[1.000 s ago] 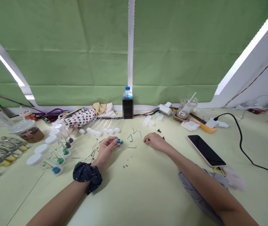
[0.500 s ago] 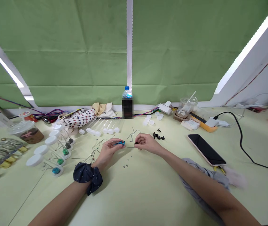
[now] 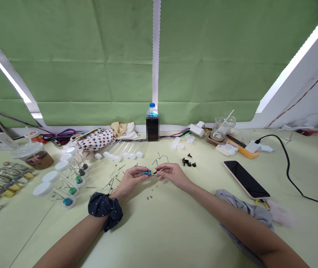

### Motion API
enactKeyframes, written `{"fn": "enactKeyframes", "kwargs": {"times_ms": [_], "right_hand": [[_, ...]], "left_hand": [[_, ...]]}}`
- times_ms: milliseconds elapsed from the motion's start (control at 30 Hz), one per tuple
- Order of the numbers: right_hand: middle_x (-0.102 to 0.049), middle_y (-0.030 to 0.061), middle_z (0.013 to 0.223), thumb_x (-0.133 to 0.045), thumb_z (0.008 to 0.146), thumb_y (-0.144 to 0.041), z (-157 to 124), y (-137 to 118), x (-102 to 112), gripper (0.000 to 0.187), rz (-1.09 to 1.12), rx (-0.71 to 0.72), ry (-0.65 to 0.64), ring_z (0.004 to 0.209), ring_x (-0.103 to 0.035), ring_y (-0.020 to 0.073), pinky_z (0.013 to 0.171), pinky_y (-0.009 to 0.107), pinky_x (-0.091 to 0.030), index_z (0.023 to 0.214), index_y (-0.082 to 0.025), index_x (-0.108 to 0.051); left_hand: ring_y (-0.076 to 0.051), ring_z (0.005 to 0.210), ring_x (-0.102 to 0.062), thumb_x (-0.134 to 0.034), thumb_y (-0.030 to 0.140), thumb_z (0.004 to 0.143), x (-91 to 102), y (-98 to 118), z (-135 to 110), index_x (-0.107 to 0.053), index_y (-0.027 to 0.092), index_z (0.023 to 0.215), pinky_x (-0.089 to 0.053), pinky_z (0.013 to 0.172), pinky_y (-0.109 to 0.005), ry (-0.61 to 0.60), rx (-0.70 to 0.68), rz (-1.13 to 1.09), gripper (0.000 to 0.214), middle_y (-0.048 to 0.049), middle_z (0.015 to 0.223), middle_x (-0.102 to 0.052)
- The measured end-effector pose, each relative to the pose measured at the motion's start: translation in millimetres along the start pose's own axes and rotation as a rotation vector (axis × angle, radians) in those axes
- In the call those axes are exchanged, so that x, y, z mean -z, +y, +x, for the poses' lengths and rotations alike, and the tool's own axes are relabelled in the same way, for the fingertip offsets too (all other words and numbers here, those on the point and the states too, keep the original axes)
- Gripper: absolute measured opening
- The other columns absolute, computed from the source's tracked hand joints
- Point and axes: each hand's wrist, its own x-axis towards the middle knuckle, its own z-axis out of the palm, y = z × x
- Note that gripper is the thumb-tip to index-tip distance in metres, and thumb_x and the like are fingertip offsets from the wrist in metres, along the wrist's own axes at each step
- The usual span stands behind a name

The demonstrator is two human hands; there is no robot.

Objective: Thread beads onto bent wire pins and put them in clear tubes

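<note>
My left hand (image 3: 130,179), with a dark dotted scrunchie (image 3: 105,209) at the wrist, pinches a small blue metallic part (image 3: 147,172). My right hand (image 3: 173,175) holds a small black screw-like piece (image 3: 155,172) between thumb and fingertips, close to the blue part; I cannot tell whether the two touch. Behind the hands lie bent metal rods (image 3: 159,158). To the right is a small pile of black screw-like pieces (image 3: 187,162). Tiny grey bits (image 3: 149,197) lie in front of my hands. More thin rods (image 3: 110,183) are scattered left of my left hand.
At left stand glass bottles (image 3: 2,182), a lidded cup (image 3: 34,156) and white caps (image 3: 43,188) near coloured pieces (image 3: 67,201). Clear tubes (image 3: 125,148) and a bottle (image 3: 152,128) are at the back. A phone (image 3: 246,179) and grey cloth (image 3: 242,204) lie right.
My right hand has brought the black piece left, nearer the blue part. My left hand still holds the blue part, which has turned slightly. The view has shifted a little.
</note>
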Motion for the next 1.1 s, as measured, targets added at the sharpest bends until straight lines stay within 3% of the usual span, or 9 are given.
{"fn": "enactKeyframes", "kwargs": {"times_ms": [500, 767, 900, 1100], "right_hand": [[-0.066, 0.0054, 0.087, -0.074, 0.061, -0.038, -1.4, 10.3, -4.1, 0.034, 0.004, -0.008, -0.004, 0.081, -0.064, 0.0183, 0.074, 0.032, -0.051, 0.085, -0.016, -0.063], [-0.065, 0.0052, 0.088, -0.073, 0.062, -0.038, -0.7, 15.4, -4.3, 0.034, -0.003, -0.001, -0.012, 0.079, -0.064, 0.018, 0.071, 0.031, -0.051, 0.086, -0.016, -0.061], [-0.063, 0.0032, 0.088, -0.07, 0.067, -0.038, -3.3, 8.9, -6.6, 0.032, 0.015, 0.017, -0.023, 0.071, -0.065, 0.0161, 0.068, 0.031, -0.052, 0.089, -0.017, -0.06], [-0.063, 0.0002, 0.07, -0.069, 0.068, -0.039, -5.7, 2.1, -8.5, 0.03, 0.013, -0.006, -0.024, 0.067, -0.066, 0.0163, 0.071, 0.033, -0.051, 0.084, -0.016, -0.058]], "left_hand": [[-0.02, 0.082, -0.065, -0.077, 0.018, 0.059, 0.2, -1.9, -0.3, -0.069, 0.014, 0.083, -0.051, 0.082, -0.036, -0.014, -0.041, 0.067, 0.026, -0.0074, 0.087, -0.069], [-0.016, 0.072, -0.065, -0.075, 0.017, 0.063, 0.1, 0.0, -1.7, -0.068, 0.015, 0.085, -0.053, 0.069, -0.03, -0.046, -0.029, 0.038, 0.023, -0.0071, 0.089, -0.069], [-0.017, 0.078, -0.065, -0.076, 0.017, 0.061, 1.2, 0.7, -1.5, -0.069, 0.016, 0.088, -0.052, 0.075, -0.031, -0.019, -0.031, 0.089, 0.028, -0.0071, 0.089, -0.07], [-0.019, 0.084, -0.065, -0.076, 0.019, 0.062, 1.7, -0.7, -1.3, -0.07, 0.017, 0.085, -0.05, 0.08, -0.032, 0.005, -0.048, 0.135, 0.024, -0.0069, 0.09, -0.071]]}}
